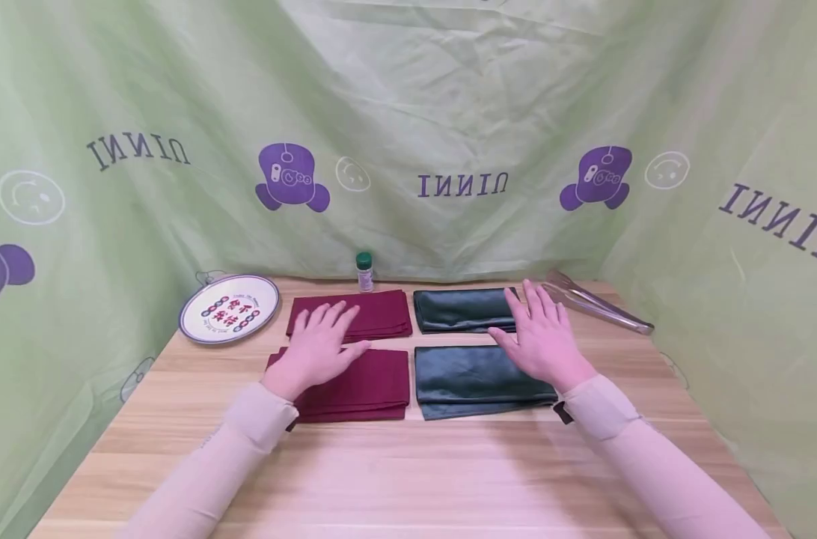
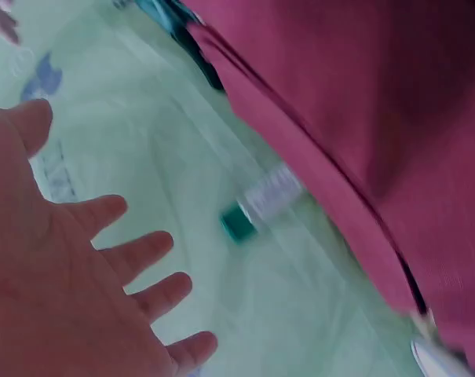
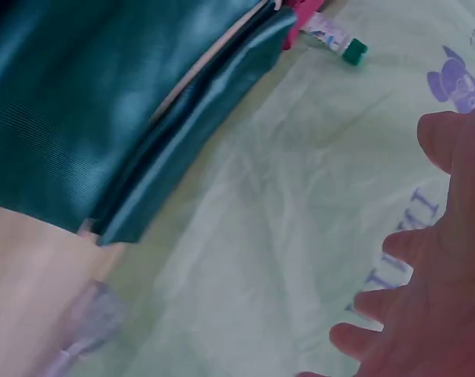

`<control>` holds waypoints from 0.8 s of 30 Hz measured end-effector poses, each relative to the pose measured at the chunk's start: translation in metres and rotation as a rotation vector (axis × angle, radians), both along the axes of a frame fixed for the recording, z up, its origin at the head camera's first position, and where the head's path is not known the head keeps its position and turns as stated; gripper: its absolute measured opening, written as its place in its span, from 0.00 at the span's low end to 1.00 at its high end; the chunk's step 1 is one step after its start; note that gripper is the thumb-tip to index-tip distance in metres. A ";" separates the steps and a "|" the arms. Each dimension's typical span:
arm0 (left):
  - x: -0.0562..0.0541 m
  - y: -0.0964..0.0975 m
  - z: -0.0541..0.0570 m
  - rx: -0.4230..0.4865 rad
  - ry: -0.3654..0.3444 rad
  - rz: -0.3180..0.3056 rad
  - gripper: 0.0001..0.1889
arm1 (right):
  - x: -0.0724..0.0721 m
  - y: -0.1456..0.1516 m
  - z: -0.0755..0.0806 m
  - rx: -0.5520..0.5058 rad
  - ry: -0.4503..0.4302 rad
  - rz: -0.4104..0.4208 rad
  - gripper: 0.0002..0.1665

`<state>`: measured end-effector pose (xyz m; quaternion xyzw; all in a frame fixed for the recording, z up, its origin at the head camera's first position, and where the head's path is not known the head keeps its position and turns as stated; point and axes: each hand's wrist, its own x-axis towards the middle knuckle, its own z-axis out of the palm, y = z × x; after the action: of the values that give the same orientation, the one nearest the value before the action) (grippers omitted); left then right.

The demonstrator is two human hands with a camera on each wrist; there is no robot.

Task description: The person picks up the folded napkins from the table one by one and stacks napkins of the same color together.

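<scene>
My left hand (image 1: 317,350), fingers spread, is over two folded dark red cloths, the far one (image 1: 381,313) and the near one (image 1: 375,385). It holds nothing and hides part of both. To the right lie two folded shiny dark green cloths, one at the back (image 1: 449,311) and one in front (image 1: 469,378). Above their right ends my right hand (image 1: 545,337) is spread too, with nothing in it. In the left wrist view a gap separates the left palm (image 2: 56,267) from the red cloth (image 2: 339,118). The right palm (image 3: 449,275) likewise stands apart from the green cloth (image 3: 104,102).
A white plate (image 1: 230,308) with a blue rim and printed characters is at the back left of the wooden table (image 1: 408,479). A small green-capped bottle (image 1: 364,273) stands behind the red cloths. Metal tongs (image 1: 604,307) lie at the back right. Pale green curtains (image 1: 408,90) surround the table.
</scene>
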<state>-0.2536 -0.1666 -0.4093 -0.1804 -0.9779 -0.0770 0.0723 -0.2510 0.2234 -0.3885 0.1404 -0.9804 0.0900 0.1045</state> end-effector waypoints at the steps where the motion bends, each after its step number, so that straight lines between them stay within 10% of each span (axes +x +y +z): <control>1: 0.001 0.006 -0.002 0.000 -0.001 -0.008 0.39 | 0.000 0.003 -0.002 -0.007 -0.009 -0.003 0.49; 14: 0.005 0.093 -0.026 0.071 -0.205 -0.230 0.29 | 0.002 0.044 -0.035 -0.067 -0.232 -0.038 0.46; 19: 0.006 0.111 -0.030 0.121 -0.416 -0.176 0.33 | 0.000 0.049 -0.047 -0.093 -0.323 -0.026 0.44; 24: 0.010 0.120 -0.031 0.122 -0.469 -0.116 0.35 | 0.001 0.050 -0.052 -0.146 -0.436 -0.016 0.45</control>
<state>-0.2436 -0.0465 -0.4406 -0.2086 -0.9496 -0.1795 -0.1503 -0.2497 0.2731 -0.4400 0.1019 -0.9718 0.1880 -0.0993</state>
